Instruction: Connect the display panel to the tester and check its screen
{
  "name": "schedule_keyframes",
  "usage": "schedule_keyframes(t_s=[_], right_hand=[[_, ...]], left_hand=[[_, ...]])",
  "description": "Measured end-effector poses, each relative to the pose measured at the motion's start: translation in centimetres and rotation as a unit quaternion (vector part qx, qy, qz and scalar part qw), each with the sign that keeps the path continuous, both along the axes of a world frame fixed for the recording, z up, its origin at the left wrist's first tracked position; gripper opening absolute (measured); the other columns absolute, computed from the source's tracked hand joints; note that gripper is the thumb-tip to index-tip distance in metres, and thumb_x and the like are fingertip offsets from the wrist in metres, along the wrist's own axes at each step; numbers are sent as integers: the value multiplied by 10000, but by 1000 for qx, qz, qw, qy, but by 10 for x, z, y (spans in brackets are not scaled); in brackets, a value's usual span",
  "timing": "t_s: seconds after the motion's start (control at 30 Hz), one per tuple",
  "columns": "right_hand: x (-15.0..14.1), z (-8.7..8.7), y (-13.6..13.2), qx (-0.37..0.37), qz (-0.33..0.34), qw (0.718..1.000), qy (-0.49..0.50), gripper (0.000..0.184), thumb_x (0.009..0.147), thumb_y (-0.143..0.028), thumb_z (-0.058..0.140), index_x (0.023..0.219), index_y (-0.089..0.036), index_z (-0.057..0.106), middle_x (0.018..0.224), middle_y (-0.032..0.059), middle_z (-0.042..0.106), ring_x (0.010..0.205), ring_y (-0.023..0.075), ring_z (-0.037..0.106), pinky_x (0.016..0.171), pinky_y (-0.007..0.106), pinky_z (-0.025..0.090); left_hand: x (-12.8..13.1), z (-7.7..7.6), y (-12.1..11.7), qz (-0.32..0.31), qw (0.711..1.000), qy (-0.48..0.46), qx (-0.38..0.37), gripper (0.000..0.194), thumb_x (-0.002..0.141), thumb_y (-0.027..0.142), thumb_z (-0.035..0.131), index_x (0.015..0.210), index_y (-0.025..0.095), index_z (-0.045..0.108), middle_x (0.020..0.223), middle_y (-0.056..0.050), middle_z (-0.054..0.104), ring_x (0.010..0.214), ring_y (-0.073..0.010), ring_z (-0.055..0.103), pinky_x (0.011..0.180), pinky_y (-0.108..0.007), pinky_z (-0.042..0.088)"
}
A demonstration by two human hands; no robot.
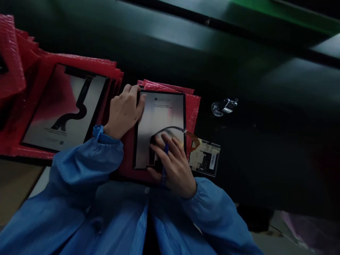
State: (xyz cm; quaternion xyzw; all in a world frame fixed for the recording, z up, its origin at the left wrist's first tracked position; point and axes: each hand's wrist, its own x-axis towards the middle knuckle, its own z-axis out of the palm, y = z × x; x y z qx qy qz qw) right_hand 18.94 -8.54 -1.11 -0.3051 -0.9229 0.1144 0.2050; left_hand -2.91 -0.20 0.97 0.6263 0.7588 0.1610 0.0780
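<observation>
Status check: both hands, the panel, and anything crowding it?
Left hand grips the panel at its top-left corner. Right hand holds a blue pen, fingers on the panel's lower part. Small circuit board lies right beside it.

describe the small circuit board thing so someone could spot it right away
On the dark worktable, find the grey panel lying on red bubble wrap under both hands. Just right of the right hand lies the small circuit board. Unlike the big plain panels, it is small, with a white barcode label.
</observation>
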Motion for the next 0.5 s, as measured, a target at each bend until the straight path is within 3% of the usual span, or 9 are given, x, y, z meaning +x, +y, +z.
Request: schedule_keyframes(t_s=[0.1, 0.17, 0.27, 0.37, 0.5], right_hand=[[-4, -4, 8, -11, -7, 999, -47, 792, 909, -598, 585, 1464, -45, 471, 1530, 210, 480, 1482, 433, 333, 1185, 632, 315], [-3, -4, 12, -4, 0, 997, -82, 887, 895, -626, 570, 1516, -18, 393, 1550, 225, 447, 1485, 457, 309, 1185, 663, 279], [-4, -5, 11, 31, 7, 992, -125, 832, 910, -524, 584, 1539, -24, 366, 1564, 235, 422, 1471, 474, 327, 1172, 675, 285], [-8, -7, 9, 85, 8, 989, -123, 749, 935, -473, 563, 1501, -1, 427, 1510, 276, 475, 1412, 469, 435, 1136, 625, 384], [3, 0, 5, 125, 3, 992, -8, 673, 988, -484, 476, 1489, -34, 464, 1401, 241, 601, 1311, 364, 589, 1087, 468, 514]], left_hand=[[-3, 2, 1, 17, 999, -43, 5, 435, 1028, 428, 304, 1122, 182, 651, 1205, -149, 649, 1107, -305, 659, 971, -423, 488], [-5, 3, 0, 20, 999, -48, 3, 451, 1030, 428, 279, 1080, 191, 660, 1197, -141, 655, 1124, -299, 651, 998, -420, 474], [-6, 2, -2, 18, 999, -40, -8, 424, 1015, 403, 292, 1165, 196, 631, 1157, -127, 687, 1099, -291, 658, 994, -420, 475], [-5, 3, -5, 19, 999, -33, -32, 419, 999, 351, 303, 1261, 183, 583, 1036, -118, 724, 988, -280, 687, 936, -405, 493], [-4, 5, -4, 37, 998, -47, -8, 448, 1023, 352, 257, 1285, 162, 566, 965, -123, 730, 880, -279, 698, 850, -392, 498]])
